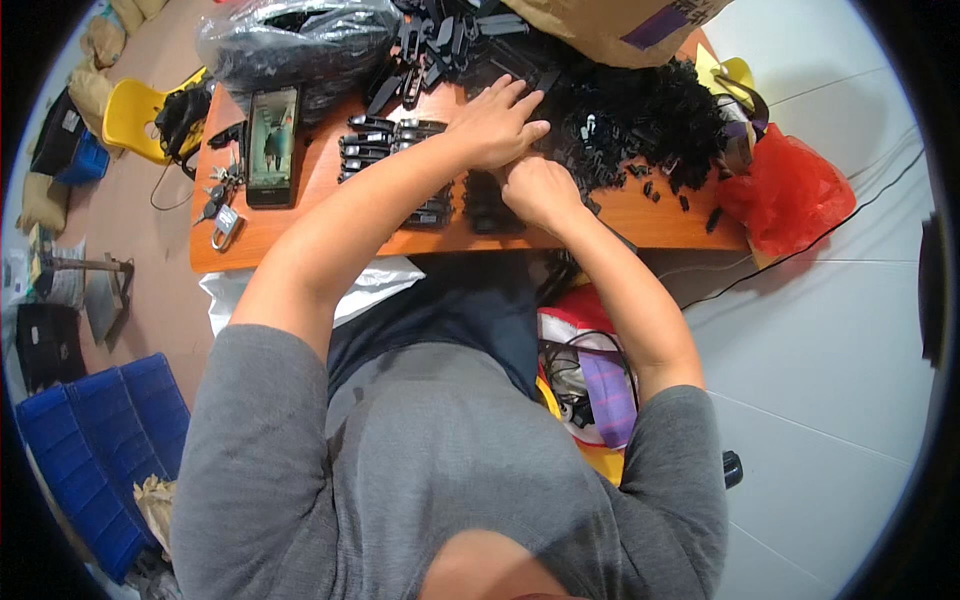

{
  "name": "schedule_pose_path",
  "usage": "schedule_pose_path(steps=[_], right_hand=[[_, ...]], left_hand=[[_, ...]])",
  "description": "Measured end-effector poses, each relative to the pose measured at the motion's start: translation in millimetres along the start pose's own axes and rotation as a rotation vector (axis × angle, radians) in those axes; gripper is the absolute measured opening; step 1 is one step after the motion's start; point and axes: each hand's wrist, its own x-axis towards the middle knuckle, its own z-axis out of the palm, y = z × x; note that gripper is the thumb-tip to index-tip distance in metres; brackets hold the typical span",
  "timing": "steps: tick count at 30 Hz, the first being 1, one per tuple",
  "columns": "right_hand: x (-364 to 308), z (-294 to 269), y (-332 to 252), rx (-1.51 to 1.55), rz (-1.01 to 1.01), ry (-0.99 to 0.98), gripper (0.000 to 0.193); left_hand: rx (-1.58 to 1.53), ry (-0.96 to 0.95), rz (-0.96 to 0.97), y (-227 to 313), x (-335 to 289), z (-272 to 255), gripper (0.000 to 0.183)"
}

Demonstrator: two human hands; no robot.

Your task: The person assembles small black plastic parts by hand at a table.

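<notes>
2 hands [497, 125] [542, 192] within table edge [670, 232]

1. Phone [257, 187] — screen lit, on the left side of the table [662, 228]
2. Keys [211, 204], silver padlock [227, 226] near it
3. Yellow chair [130, 115] — dark bag [183, 118] on it
4. Red bag [790, 195], table's right edge

black parts [650, 120] crowd a wooden counter [680, 228]

the left grip [495, 125], fingers spread, meets the curled right grip [540, 190] beside the black parts. rows of black pieces [368, 140], a phone [271, 160] and a padlock [227, 228] sit to the left, a red bag [790, 190] to the right.
</notes>
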Motion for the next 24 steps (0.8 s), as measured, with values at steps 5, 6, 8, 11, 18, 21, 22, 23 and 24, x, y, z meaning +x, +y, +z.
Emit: schedule_pose_path(steps=[5, 6, 8, 11, 18, 21, 22, 23, 24], right_hand=[[-15, -27, -18, 0.085, 0.069, 0.08, 0.031], [-13, -27, -18, 0.083, 0.067, 0.084, 0.031], [-10, -19, -14, 0.025, 0.053, 0.121, 0.043], [1, 6, -6, 0.0, 0.045, -0.01, 0.043], [1, 24, 2, -0.091, -0.035, 0.012, 0.038], [-4, 34, 3, -0.082, -0.026, 0.074, 0.037], [-5, 36, 4, -0.07, -0.001, 0.086, 0.038], [-3, 35, 7, -0.076, 0.0, 0.098, 0.038], [0, 32, 7, -0.08, -0.011, 0.095, 0.04]], left_hand=[[-0.028, 0.061, 0.078, 13, -3, -26, 0.062], [-0.017, 0.07, 0.089, 12, 2, -30, 0.062], [0.002, 0.028, 0.068, 5, 2, -21, 0.063], [-0.055, -0.029, -0.023, -9, -7, -2, 0.062], [-0.096, 0.121, -0.002, -3, -11, 7, 0.059], [-0.087, 0.149, 0.05, -2, -14, 10, 0.059], [-0.093, 0.129, 0.033, -1, -16, 9, 0.059], [-0.098, 0.109, 0.018, 0, -17, 8, 0.06], [-0.093, 0.115, 0.02, 1, -17, 8, 0.06]])
